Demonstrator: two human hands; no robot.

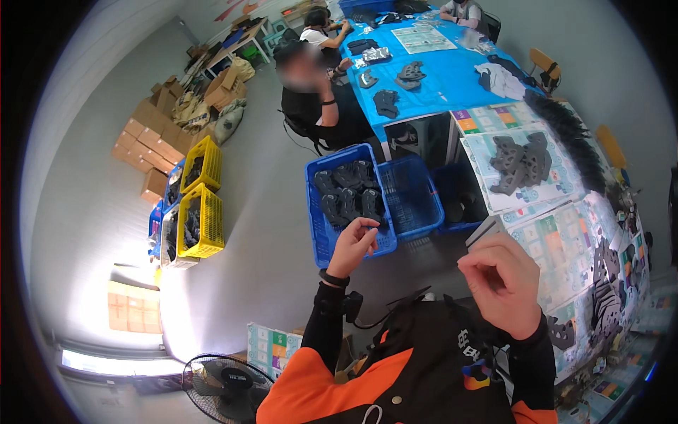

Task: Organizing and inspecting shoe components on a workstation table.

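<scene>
My left hand (354, 249) hangs over the near edge of a blue crate (316, 244), its fingers curled inward. Inside that crate lie several dark moulded parts (330, 206), laid in rows. Whether a small thing sits between my left fingertips is hidden. Farther right, my right hand (501, 281) is raised beside the paper-covered table, its fingers bent round toward the thumb. What they close on, if anything, cannot be made out. A pale strip with a dark edge (486, 232) shows just above that hand. Grey perforated plastic parts (521, 162) are piled on the table beyond it.
An adjoining blue crate (417, 225) stands right of the filled one. Several people sit at the blue-covered table (452, 92), one person (332, 106) close to the crates. Yellow crates (212, 222), cartons (152, 134) and a fan (227, 389) are at left. More dark parts (606, 300) lie right.
</scene>
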